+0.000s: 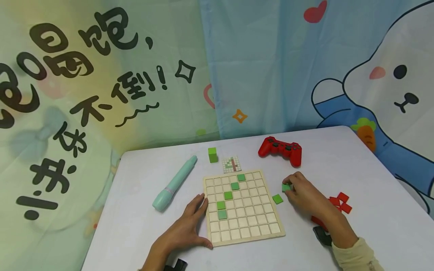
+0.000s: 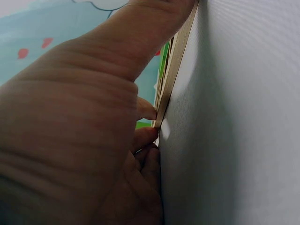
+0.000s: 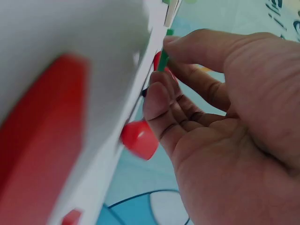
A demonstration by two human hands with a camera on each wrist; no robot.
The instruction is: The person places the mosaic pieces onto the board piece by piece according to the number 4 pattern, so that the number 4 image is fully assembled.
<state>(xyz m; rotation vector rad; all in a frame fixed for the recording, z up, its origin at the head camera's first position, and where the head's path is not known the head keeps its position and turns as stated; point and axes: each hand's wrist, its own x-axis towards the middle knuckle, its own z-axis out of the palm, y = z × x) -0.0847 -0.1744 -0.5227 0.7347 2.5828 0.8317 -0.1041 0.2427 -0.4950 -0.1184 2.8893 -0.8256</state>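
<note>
A wooden grid board (image 1: pixel 244 207) lies on the table, with several green tiles (image 1: pixel 228 195) set in a slanting line of its cells. Along the board's left side rests my left hand (image 1: pixel 181 229), thumb spread at the near corner and fingertips touching the edge. In the left wrist view, thumb and fingers meet the board's rim (image 2: pixel 176 65). My right hand (image 1: pixel 306 195) pinches a green tile (image 1: pixel 286 187) between thumb and fingers, right of the board. That tile (image 3: pixel 163 60) shows edge-on in the right wrist view. Another green tile (image 1: pixel 277 199) lies loose by the board's right edge.
Behind the board are a small pattern card (image 1: pixel 231 164) and a green block (image 1: pixel 212 154). A mint-green tapered cylinder (image 1: pixel 174 184) lies to the left. A red game controller (image 1: pixel 280 150) sits at the back right. Several red tiles (image 1: pixel 343 197) lie beyond my right wrist.
</note>
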